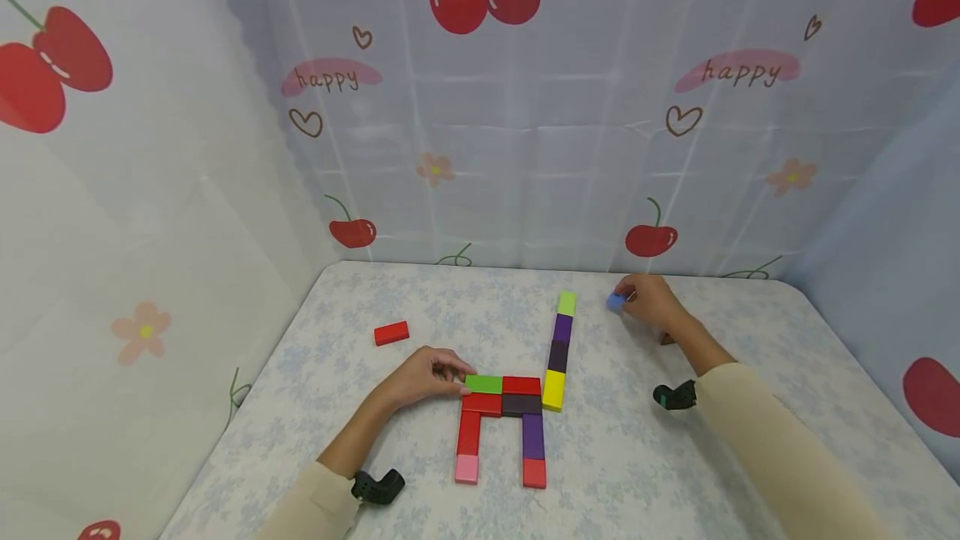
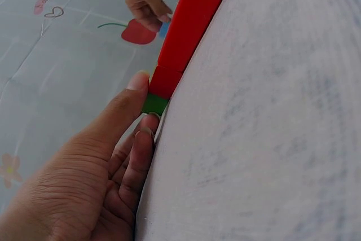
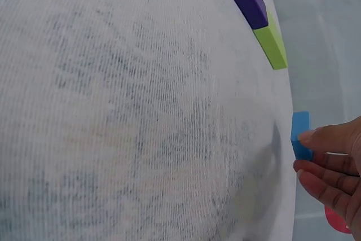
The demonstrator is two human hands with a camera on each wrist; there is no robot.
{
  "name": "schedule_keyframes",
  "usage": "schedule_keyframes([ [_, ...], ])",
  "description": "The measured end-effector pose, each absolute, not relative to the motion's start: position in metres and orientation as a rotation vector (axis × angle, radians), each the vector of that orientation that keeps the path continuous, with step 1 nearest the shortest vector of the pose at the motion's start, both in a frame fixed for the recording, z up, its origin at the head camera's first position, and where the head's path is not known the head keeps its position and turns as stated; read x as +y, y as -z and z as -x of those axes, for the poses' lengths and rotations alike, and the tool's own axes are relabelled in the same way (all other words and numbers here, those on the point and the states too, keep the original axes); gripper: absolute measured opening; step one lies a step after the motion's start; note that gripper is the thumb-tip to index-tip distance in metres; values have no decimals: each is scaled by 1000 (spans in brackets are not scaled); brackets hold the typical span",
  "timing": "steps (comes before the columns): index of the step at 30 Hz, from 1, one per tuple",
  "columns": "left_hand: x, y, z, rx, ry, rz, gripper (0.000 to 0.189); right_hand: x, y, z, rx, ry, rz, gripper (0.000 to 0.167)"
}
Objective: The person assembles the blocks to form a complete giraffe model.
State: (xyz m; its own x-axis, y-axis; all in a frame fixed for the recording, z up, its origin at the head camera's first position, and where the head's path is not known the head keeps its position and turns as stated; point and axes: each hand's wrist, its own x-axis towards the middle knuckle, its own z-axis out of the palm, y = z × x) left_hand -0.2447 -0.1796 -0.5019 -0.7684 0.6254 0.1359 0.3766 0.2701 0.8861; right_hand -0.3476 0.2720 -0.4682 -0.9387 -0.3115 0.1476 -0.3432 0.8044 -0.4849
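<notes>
At the back right of the table, my right hand (image 1: 651,300) pinches a small blue block (image 3: 301,135) between thumb and fingers. In the right wrist view the block is held near the table's far edge. My left hand (image 1: 429,375) has its thumb and fingertips at the left end of a green block (image 1: 484,384), pinching it. That block lies flat against a red block (image 1: 521,385) on its right and another red block (image 1: 482,405) below it. A dark block (image 1: 521,405) sits beside the lower red one. Two legs of red, pink and purple blocks extend toward me.
A slanting row runs up the right side: a yellow block (image 1: 553,391), a dark one, a purple one (image 1: 563,327) and a lime block (image 1: 567,303) on top. One loose red block (image 1: 392,333) lies back left. A brown block (image 1: 667,338) is partly hidden by the right wrist.
</notes>
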Motion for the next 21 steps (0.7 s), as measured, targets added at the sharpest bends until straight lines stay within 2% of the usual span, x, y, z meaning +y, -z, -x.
schedule_keyframes([
  [12, -182, 520, 253, 2322, -1481, -940, 27, 238, 478, 366, -2870, -912, -498, 20],
  [21, -184, 529, 260, 2305, -1486, -906, 27, 231, 488, 373, -2876, -896, -463, 20],
])
